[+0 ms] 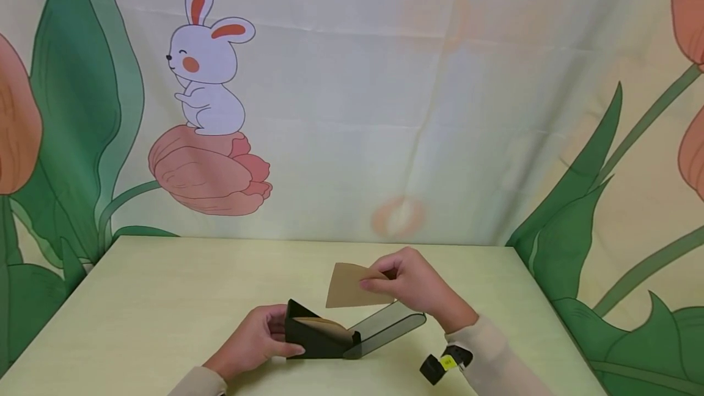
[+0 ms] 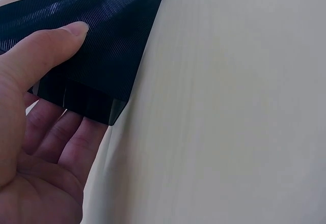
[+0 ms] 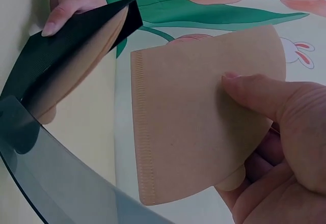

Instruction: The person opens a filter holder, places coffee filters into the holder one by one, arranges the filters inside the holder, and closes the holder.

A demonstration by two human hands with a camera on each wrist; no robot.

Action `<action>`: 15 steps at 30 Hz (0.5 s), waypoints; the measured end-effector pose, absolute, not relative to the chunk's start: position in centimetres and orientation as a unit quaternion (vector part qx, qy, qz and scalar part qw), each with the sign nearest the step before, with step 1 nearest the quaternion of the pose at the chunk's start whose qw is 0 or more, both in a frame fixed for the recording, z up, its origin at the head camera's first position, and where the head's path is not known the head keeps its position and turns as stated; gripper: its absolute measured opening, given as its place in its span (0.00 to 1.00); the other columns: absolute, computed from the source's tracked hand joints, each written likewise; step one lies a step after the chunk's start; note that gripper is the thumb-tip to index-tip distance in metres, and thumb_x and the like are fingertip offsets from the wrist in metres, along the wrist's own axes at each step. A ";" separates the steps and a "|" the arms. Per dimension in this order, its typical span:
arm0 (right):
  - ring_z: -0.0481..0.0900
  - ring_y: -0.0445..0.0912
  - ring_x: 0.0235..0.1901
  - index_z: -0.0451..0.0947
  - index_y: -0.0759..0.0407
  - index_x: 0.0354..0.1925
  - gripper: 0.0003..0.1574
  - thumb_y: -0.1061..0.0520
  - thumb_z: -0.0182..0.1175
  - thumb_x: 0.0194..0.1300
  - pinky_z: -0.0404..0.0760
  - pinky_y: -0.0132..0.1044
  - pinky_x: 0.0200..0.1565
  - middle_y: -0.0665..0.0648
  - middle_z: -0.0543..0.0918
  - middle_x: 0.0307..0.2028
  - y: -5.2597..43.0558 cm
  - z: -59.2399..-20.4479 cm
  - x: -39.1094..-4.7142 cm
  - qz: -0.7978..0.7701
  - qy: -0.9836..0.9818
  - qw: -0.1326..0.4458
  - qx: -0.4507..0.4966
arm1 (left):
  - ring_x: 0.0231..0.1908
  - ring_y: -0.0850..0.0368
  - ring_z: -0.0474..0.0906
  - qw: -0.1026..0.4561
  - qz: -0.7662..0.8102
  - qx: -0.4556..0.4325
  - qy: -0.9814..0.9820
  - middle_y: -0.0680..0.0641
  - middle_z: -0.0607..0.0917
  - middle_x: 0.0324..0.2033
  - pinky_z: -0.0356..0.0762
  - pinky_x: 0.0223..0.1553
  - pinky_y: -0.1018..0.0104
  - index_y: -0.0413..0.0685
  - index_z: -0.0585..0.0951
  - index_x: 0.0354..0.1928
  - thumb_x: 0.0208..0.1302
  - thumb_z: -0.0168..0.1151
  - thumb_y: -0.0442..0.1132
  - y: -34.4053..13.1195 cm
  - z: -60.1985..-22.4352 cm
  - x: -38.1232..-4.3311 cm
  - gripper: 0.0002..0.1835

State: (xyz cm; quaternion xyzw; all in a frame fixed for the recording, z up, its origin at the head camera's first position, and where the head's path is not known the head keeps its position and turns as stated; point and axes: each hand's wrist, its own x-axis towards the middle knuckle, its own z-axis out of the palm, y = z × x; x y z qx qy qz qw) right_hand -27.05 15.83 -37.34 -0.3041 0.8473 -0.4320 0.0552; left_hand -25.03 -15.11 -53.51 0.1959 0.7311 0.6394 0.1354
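Note:
My left hand (image 1: 254, 335) grips a black, ribbed coffee filter holder (image 1: 313, 344) by its left end, thumb on the near face and fingers behind. Several brown paper filters show inside the holder, as the stacked filters (image 3: 86, 61) in the right wrist view make plain. A smoky see-through lid (image 1: 385, 330) is swung out to the right from the holder's lower right corner. Above the lid my right hand (image 1: 414, 286) pinches a brown coffee filter (image 1: 349, 287) between thumb and fingers. That filter (image 3: 178, 117) has a crimped straight edge and hangs apart from the holder.
A pale yellow table (image 1: 181, 286) lies under both hands. Behind it hangs a cloth backdrop (image 1: 341, 109) printed with a rabbit and tulips. A black wrist camera (image 1: 434, 370) sticks out from the right sleeve.

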 end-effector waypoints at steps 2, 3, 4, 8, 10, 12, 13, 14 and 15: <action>0.63 0.36 0.21 0.90 0.50 0.29 0.06 0.57 0.72 0.64 0.61 0.27 0.25 0.45 0.78 0.21 15.5 -37.6 -27.1 -0.433 0.845 0.058 -0.309 | 0.44 0.53 0.89 0.135 0.641 0.197 0.729 0.39 0.89 0.48 0.86 0.46 0.67 0.37 0.82 0.55 0.52 0.81 0.36 -15.1 -53.5 -25.0 0.28; 0.63 0.35 0.21 0.90 0.50 0.29 0.06 0.57 0.72 0.64 0.61 0.28 0.25 0.45 0.78 0.21 15.4 -37.7 -27.1 -0.433 0.844 0.059 -0.311 | 0.44 0.53 0.89 0.135 0.642 0.197 0.729 0.39 0.89 0.48 0.86 0.46 0.67 0.37 0.82 0.55 0.52 0.81 0.36 -15.1 -53.5 -25.0 0.28; 0.63 0.35 0.21 0.90 0.50 0.29 0.06 0.56 0.72 0.64 0.61 0.28 0.25 0.45 0.78 0.22 15.3 -37.8 -27.1 -0.432 0.844 0.061 -0.312 | 0.44 0.53 0.89 0.134 0.642 0.198 0.728 0.39 0.89 0.48 0.86 0.46 0.67 0.37 0.82 0.55 0.52 0.81 0.36 -15.1 -53.5 -25.0 0.28; 0.63 0.35 0.20 0.90 0.52 0.29 0.05 0.56 0.72 0.64 0.61 0.28 0.23 0.45 0.80 0.22 14.8 -38.1 -27.1 -0.433 0.842 0.068 -0.314 | 0.44 0.54 0.89 0.131 0.644 0.201 0.726 0.41 0.89 0.47 0.86 0.46 0.67 0.35 0.82 0.55 0.52 0.81 0.35 -15.0 -53.5 -24.8 0.28; 0.63 0.35 0.19 0.90 0.52 0.29 0.06 0.56 0.72 0.64 0.61 0.27 0.23 0.45 0.80 0.22 14.5 -38.4 -27.1 -0.433 0.841 0.070 -0.316 | 0.44 0.54 0.89 0.131 0.646 0.201 0.725 0.41 0.90 0.47 0.86 0.46 0.67 0.35 0.82 0.55 0.52 0.81 0.35 -15.0 -53.4 -24.8 0.28; 0.62 0.35 0.19 0.90 0.52 0.29 0.06 0.56 0.72 0.64 0.61 0.27 0.23 0.44 0.79 0.21 14.3 -38.7 -27.2 -0.431 0.841 0.069 -0.318 | 0.43 0.55 0.89 0.129 0.648 0.202 0.723 0.41 0.89 0.47 0.86 0.46 0.67 0.34 0.81 0.55 0.52 0.81 0.34 -15.0 -53.4 -24.8 0.28; 0.62 0.34 0.19 0.90 0.51 0.28 0.06 0.56 0.72 0.64 0.61 0.27 0.23 0.44 0.78 0.20 14.3 -38.8 -27.2 -0.431 0.841 0.068 -0.320 | 0.43 0.55 0.89 0.128 0.649 0.204 0.722 0.39 0.89 0.47 0.86 0.46 0.67 0.34 0.81 0.55 0.52 0.81 0.34 -15.0 -53.4 -24.7 0.28; 0.62 0.34 0.19 0.90 0.50 0.29 0.06 0.56 0.72 0.64 0.61 0.27 0.23 0.44 0.77 0.20 14.2 -38.9 -27.2 -0.431 0.841 0.068 -0.321 | 0.43 0.55 0.89 0.126 0.650 0.206 0.721 0.38 0.89 0.47 0.86 0.46 0.67 0.33 0.81 0.55 0.52 0.81 0.34 -15.0 -53.4 -24.7 0.28; 0.62 0.34 0.19 0.90 0.50 0.29 0.06 0.56 0.72 0.64 0.62 0.27 0.24 0.43 0.77 0.20 14.1 -39.0 -27.2 -0.431 0.840 0.068 -0.322 | 0.43 0.55 0.89 0.126 0.650 0.206 0.720 0.37 0.89 0.47 0.86 0.45 0.67 0.33 0.81 0.55 0.52 0.81 0.33 -15.0 -53.4 -24.7 0.28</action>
